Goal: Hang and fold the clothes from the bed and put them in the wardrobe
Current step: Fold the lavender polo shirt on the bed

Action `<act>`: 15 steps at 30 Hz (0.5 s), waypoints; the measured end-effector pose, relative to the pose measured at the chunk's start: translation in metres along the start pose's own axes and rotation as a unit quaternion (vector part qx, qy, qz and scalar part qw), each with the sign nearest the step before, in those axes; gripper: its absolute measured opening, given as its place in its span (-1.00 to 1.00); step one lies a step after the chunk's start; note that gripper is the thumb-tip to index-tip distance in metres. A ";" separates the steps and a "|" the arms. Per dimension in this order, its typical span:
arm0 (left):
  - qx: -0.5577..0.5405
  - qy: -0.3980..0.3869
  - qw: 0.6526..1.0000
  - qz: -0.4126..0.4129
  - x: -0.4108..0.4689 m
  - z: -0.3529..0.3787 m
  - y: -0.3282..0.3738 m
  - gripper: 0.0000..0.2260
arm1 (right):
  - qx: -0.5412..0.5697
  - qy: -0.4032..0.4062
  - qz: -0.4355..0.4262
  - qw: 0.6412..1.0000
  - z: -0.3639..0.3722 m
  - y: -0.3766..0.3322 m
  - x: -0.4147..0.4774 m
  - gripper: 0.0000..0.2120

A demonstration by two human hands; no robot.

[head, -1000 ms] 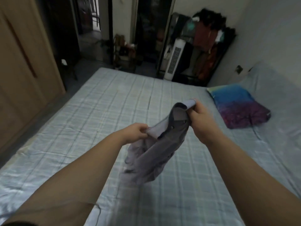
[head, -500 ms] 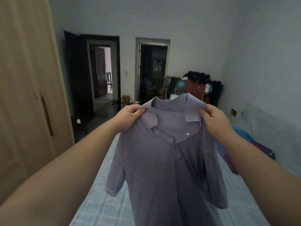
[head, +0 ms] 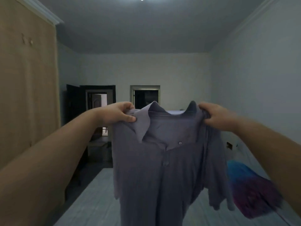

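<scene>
Dim bedroom, bed below; left hand and right hand fingers clamped on polo shirt shoulders; keep shoulders level, spread taut before laying flat to fold

- Two hands hold up a grey shirt in the air.
- The left hand grips the shirt by one shoulder, next to the collar.
- The right hand grips the other shoulder.
- The shirt hangs down over the bed.
- A blue and purple pillow lies on the bed, to the right.
- A tall brown wardrobe stands on the left.
- Two dark doorways are in the far wall.
</scene>
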State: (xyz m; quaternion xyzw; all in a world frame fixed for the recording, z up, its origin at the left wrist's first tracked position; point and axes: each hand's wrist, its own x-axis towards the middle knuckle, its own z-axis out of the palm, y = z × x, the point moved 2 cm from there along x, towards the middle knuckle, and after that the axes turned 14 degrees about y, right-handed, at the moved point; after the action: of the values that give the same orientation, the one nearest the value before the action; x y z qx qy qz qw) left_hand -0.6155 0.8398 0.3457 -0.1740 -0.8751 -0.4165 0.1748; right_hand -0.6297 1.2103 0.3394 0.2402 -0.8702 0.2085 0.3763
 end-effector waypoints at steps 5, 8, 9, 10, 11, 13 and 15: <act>-0.025 -0.063 0.997 -0.025 0.011 -0.029 -0.011 -0.64 | -0.015 -0.023 0.025 0.999 -0.007 -0.001 0.017 -0.78; 0.141 -0.031 0.989 0.031 0.012 -0.039 -0.002 -0.77 | 0.035 -0.044 0.046 0.997 -0.011 -0.006 0.022 -0.84; 0.239 -0.002 0.968 0.074 0.014 -0.044 0.001 -0.84 | 0.056 -0.049 0.052 0.996 -0.012 -0.008 0.023 -0.86; 0.313 0.031 0.942 0.116 0.017 -0.047 0.004 -0.89 | 0.070 -0.054 0.055 0.995 -0.013 -0.011 0.023 -0.88; 0.348 0.063 0.923 0.152 0.019 -0.050 0.007 -0.86 | 0.074 -0.055 0.053 0.994 -0.013 -0.014 0.023 -0.91; 0.347 0.105 0.914 0.179 0.021 -0.053 0.012 -0.78 | 0.056 -0.045 0.048 0.996 -0.014 -0.014 0.025 -0.90; 0.325 0.118 0.922 0.177 0.020 -0.055 0.016 -0.73 | 0.007 -0.003 0.051 0.999 -0.016 -0.010 0.029 -0.97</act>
State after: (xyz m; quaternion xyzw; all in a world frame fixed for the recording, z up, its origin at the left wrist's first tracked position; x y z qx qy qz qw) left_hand -0.6165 0.8087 0.3980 -0.2091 -0.8902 -0.0892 0.3948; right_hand -0.6324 1.2042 0.3732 0.1990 -0.8811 0.2324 0.3607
